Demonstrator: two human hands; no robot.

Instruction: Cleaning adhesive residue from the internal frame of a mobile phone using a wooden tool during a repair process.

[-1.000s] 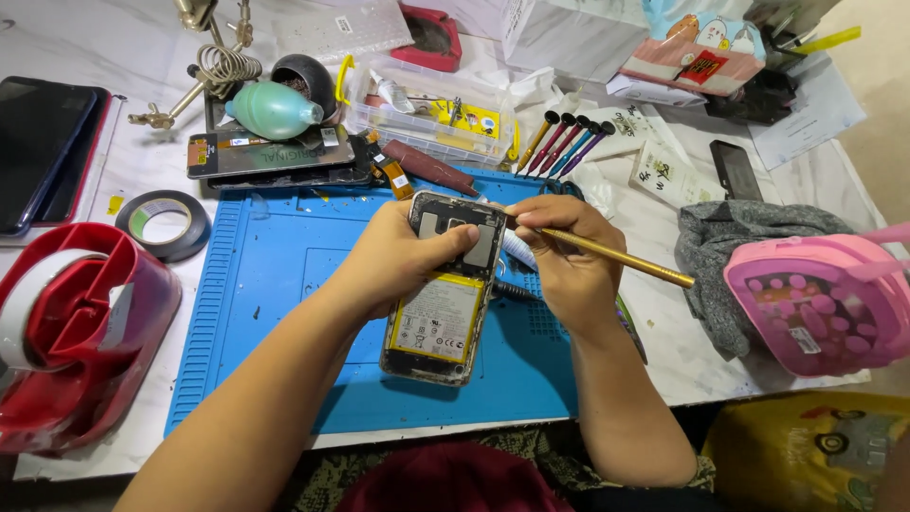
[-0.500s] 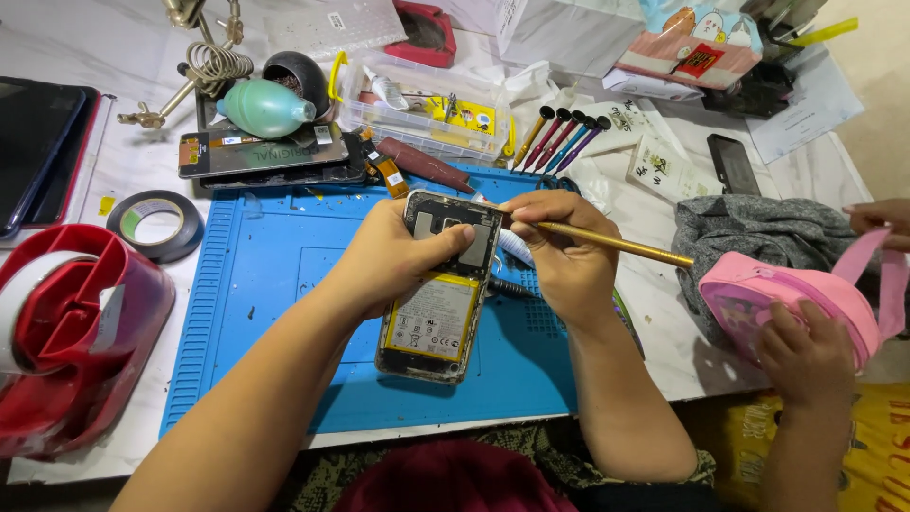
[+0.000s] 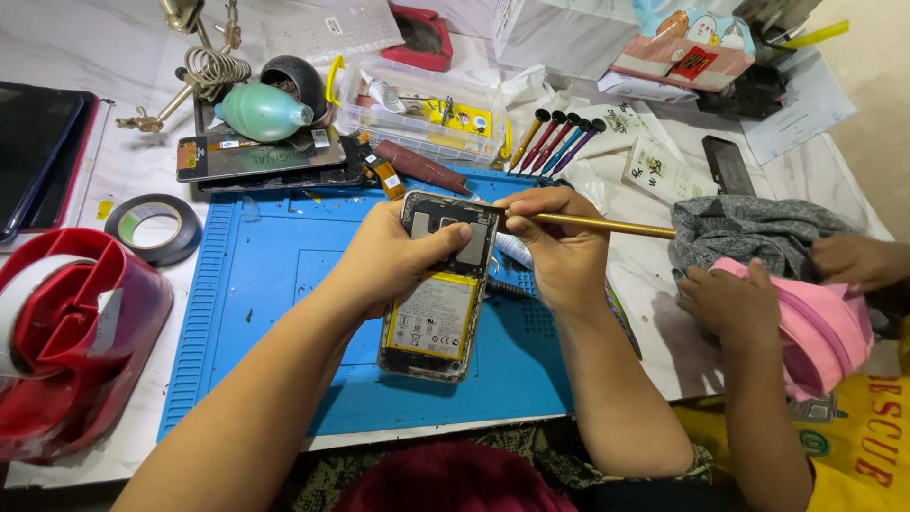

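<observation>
An opened phone (image 3: 438, 294) with a yellow battery showing lies on the blue work mat (image 3: 275, 284). My left hand (image 3: 393, 256) grips its upper part, thumb across the camera end. My right hand (image 3: 559, 242) holds a gold-handled screwdriver (image 3: 607, 226) like a pen, its tip hidden at the phone's top right corner. The handle points right over the table.
Another person's two hands (image 3: 730, 303) hold a pink case (image 3: 815, 322) at the right, beside a grey cloth (image 3: 749, 232). A red tape dispenser (image 3: 66, 341) and tape roll (image 3: 152, 228) sit left. A second phone (image 3: 256, 156), clear parts box (image 3: 427, 104) and several screwdrivers (image 3: 559, 137) lie behind.
Another person's hands have come in from the right and picked up the pink case, pulling it towards the table edge. My hands and the phone stay in place.
</observation>
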